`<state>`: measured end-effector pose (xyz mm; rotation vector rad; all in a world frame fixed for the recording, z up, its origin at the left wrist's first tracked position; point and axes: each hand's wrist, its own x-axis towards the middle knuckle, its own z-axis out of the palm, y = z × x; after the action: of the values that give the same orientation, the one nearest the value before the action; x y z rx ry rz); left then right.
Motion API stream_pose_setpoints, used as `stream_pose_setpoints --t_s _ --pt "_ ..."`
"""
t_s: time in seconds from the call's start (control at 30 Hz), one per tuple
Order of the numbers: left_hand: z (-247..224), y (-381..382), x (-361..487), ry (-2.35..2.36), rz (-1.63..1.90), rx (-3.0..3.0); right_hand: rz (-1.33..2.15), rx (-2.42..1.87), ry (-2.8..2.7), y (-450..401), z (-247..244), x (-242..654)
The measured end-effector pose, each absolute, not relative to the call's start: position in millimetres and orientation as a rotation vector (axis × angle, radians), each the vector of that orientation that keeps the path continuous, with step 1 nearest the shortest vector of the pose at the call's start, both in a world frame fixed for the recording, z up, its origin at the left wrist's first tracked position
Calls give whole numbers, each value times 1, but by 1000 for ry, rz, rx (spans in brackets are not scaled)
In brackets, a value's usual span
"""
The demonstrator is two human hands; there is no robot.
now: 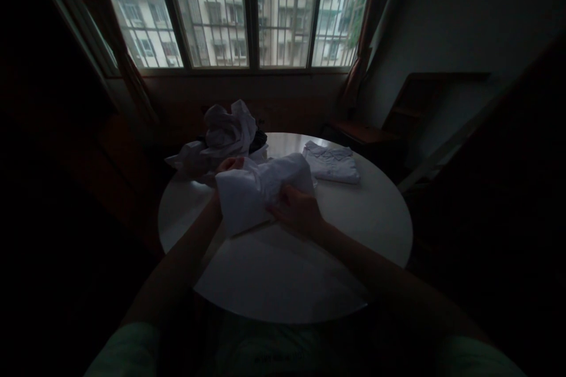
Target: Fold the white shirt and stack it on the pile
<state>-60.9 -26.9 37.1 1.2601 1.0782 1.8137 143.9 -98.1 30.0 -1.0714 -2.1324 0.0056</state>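
Note:
A white shirt [247, 194], partly folded, is held up between my two hands just above the round table. My left hand [230, 165] grips its far left edge; the cloth hides part of that hand. On the near right side, my right hand [297, 210] is closed on the cloth, with its fingers bent against the fabric. Dim light hides the finer folds and any buttons. Just beyond it to the right, a folded white shirt [331, 164] lies flat with its collar toward the window.
The round white table [354, 218] stands before me. At its far left is a heap of crumpled pale clothes [230, 132], with something dark beside it. A wooden chair [371, 131] stands past the table's right side. Behind is a barred window [252, 12] with curtains.

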Motion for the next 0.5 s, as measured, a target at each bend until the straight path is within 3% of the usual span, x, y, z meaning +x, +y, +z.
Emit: stream_pose_setpoints --t_s 0.2,0.5 --pt "30 -22 -47 1053 1604 1247 -56 -1249 -2048 -96 32 145" --pt "52 -21 -68 1079 1585 1242 -6 -1026 -1896 -68 32 166"
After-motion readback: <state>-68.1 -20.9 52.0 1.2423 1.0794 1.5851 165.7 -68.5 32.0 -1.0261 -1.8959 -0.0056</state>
